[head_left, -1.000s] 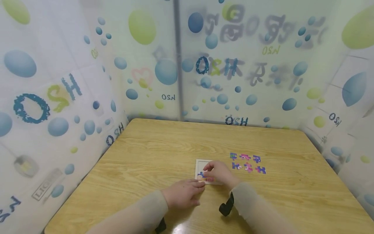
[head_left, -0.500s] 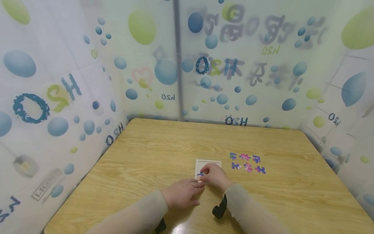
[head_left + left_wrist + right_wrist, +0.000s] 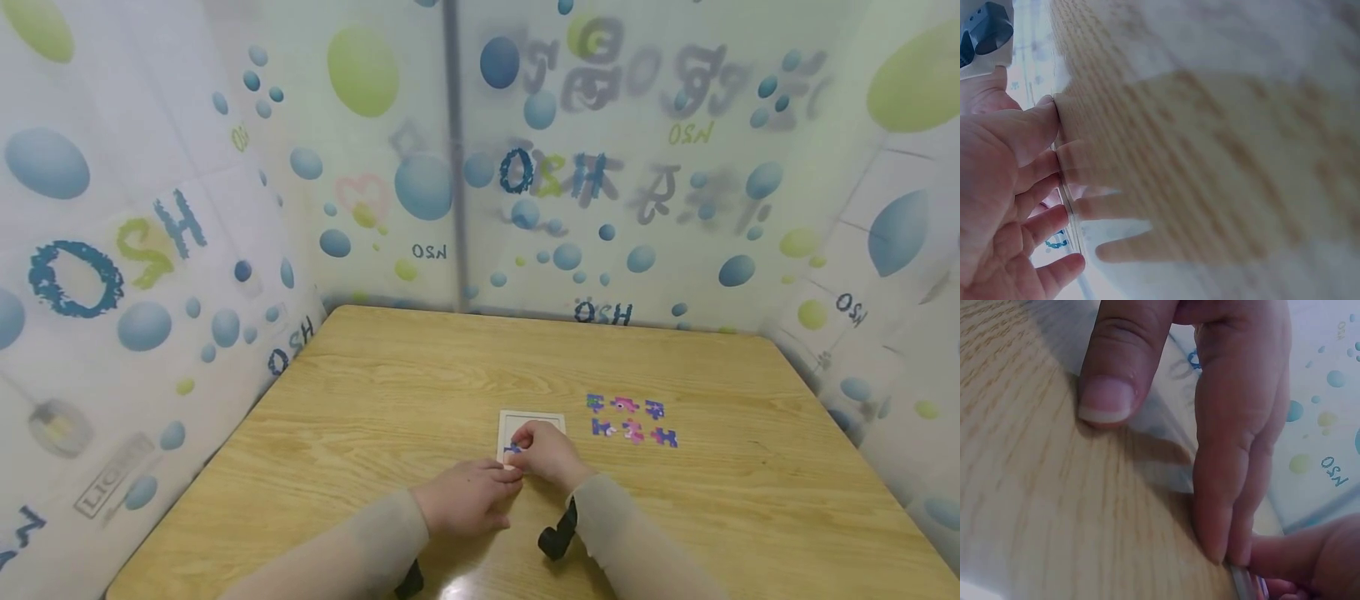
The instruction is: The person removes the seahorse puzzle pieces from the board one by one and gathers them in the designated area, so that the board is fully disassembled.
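The right hand (image 3: 551, 454) presses a blue jigsaw piece (image 3: 513, 450) into the white square puzzle tray (image 3: 532, 417) beneath its curled fingertips, the flat, relaxed left hand (image 3: 465, 496) steadying the tray's near edge; next likely calls for fetching from the loose pink-and-blue pieces (image 3: 632, 419) lying to its right.

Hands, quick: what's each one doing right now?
Left hand: open, fingers resting flat at the puzzle tray edge.
Right hand: fingertips pressing on the tray; grip cannot be told.

White square puzzle tray (image 3: 525, 417) lies flat, blue piece (image 3: 513, 450) inside.
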The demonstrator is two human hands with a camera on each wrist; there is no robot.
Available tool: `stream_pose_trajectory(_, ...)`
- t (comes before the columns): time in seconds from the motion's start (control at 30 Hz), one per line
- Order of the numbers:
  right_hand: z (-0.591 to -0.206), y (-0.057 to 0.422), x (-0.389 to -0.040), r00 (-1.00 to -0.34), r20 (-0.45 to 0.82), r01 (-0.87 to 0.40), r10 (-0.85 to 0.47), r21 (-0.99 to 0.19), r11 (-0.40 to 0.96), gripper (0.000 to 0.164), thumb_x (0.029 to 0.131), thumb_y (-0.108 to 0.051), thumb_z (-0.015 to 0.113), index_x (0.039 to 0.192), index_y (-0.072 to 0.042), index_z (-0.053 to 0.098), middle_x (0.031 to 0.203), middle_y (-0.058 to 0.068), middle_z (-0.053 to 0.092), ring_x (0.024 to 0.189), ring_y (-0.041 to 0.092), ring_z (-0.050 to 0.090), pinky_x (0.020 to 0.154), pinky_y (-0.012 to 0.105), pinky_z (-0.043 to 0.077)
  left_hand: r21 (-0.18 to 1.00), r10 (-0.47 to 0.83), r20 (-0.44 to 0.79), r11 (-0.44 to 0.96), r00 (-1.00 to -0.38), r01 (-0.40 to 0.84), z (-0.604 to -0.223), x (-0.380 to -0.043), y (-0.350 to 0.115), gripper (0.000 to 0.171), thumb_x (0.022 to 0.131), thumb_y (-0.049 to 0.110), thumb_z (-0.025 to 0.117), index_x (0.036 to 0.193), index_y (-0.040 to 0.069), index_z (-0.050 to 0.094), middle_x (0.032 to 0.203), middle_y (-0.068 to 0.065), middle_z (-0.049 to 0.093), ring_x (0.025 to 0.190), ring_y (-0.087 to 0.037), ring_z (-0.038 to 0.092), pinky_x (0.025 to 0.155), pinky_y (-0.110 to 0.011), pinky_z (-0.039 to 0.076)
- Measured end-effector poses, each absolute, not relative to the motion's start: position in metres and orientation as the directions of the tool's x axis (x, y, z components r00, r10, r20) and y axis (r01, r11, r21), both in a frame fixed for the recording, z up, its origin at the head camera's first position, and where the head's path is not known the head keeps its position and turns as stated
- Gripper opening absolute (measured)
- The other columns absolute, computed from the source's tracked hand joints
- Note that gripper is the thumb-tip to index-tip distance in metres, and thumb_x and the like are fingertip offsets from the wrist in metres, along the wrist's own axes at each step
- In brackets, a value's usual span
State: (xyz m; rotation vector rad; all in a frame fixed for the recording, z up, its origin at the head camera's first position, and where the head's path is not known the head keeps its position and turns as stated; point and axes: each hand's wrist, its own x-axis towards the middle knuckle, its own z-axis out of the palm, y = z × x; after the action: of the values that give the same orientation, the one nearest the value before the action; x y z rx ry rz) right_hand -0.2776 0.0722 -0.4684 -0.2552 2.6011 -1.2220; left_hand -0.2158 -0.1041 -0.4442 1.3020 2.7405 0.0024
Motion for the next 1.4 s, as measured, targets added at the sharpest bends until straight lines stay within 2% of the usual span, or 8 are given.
stream_pose_trajectory(0.57,-0.4709,0.0748,-0.2796,-0.943,-0.152,-0.036,-0.296,-0.839,0.543,0.024,0.077,0.0,0.076,0.098,-0.004,0.065,0.087,0.004,0.058,0.08,0.018,0.053,0.07,0.028,0.046,0.053,0.774,-0.08,0.633,-0.628,0.773,-0.4468,-0.2153,-0.105,0.054,0.094,0.04,0.058,0.14,0.011,0.051,0.146,-0.001,0.046,0.133,-0.022,0.043,0.109,-0.032,0.035)
stream_pose_trajectory(0.93,-0.4718,0.0747,-0.2817,-0.941,-0.15,-0.04,-0.305,-0.842,0.538,0.032,0.071,0.011,0.071,0.098,-0.004,0.066,0.091,0.004,0.058,0.086,0.019,0.052,0.076,0.031,0.045,0.053,0.773,-0.079,0.633,-0.629,0.772,-0.4461,-0.2143,-0.1051,0.054,0.094,0.04,0.059,0.139,0.011,0.052,0.146,-0.001,0.045,0.132,-0.022,0.044,0.109,-0.032,0.036)
stream_pose_trajectory(1.4,-0.4685,0.0761,-0.279,-0.934,-0.172,-0.009,-0.315,-0.866,0.5,0.032,0.074,0.013,0.07,0.098,-0.006,0.062,0.088,0.007,0.052,0.081,0.02,0.049,0.064,0.027,0.041,0.052,0.763,-0.099,0.645,-0.639,0.762,-0.4444,-0.2134,-0.1041,0.055,0.094,0.04,0.059,0.14,0.011,0.051,0.147,0.001,0.043,0.134,-0.02,0.042,0.111,-0.03,0.033)
